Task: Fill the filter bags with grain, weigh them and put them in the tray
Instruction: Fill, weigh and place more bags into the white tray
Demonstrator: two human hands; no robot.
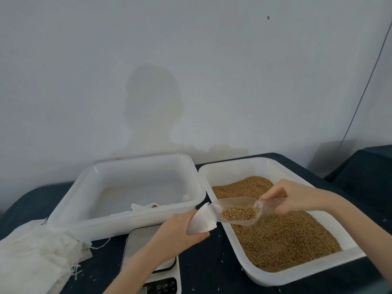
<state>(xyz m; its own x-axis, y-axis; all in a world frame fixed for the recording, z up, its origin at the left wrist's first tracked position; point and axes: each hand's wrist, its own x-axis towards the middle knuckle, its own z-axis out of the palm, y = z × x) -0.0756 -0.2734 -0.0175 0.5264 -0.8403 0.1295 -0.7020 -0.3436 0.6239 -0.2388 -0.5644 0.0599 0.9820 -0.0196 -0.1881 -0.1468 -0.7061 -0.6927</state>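
Note:
My left hand [180, 232] grips a white filter bag [201, 219] with its mouth turned to the right. My right hand [290, 196] holds a clear plastic scoop [237, 210] by its handle. The scoop carries a small heap of brown grain, and its tip touches the bag's mouth. Below the scoop, the right white tray [224, 172] is filled with brown grain [282, 236]. The left white tray [135, 219] holds one filled bag [144, 206] near its front wall. A digital scale [140, 240] sits under my left forearm.
A pile of empty white filter bags [36, 249] lies at the front left on the dark blue tablecloth [203, 266]. A pale wall rises right behind the trays. A thin cable [364, 90] hangs down the wall at the right.

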